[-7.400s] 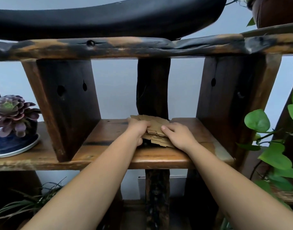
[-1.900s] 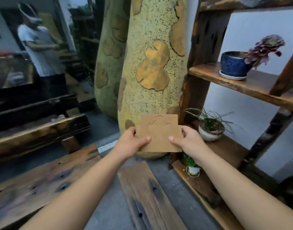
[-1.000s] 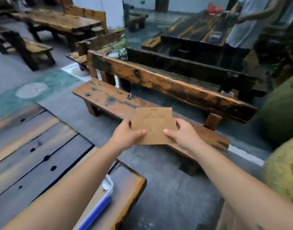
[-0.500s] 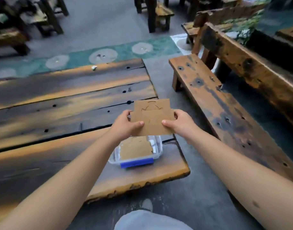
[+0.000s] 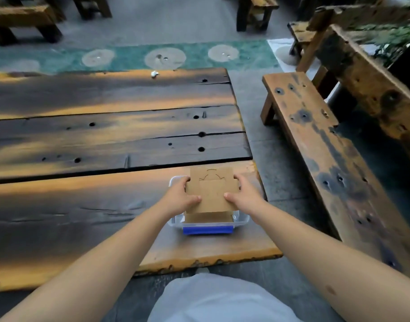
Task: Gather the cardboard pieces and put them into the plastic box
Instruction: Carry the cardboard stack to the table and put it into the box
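Just under the fingers, the plastic box (image 5: 242, 220) waits; both hands, left hand (image 5: 179, 198) and right hand (image 5: 244, 195), pinch the cardboard pieces (image 5: 212, 190), which may snag its rim if tilted.

Broad plank table (image 5: 101, 140), dark wood streaked orange, dotted with round holes. Near its right end, close to the front edge, a clear plastic box (image 5: 242, 221) with a blue latch; far from that box, by the back edge, a small white scrap (image 5: 154, 73).
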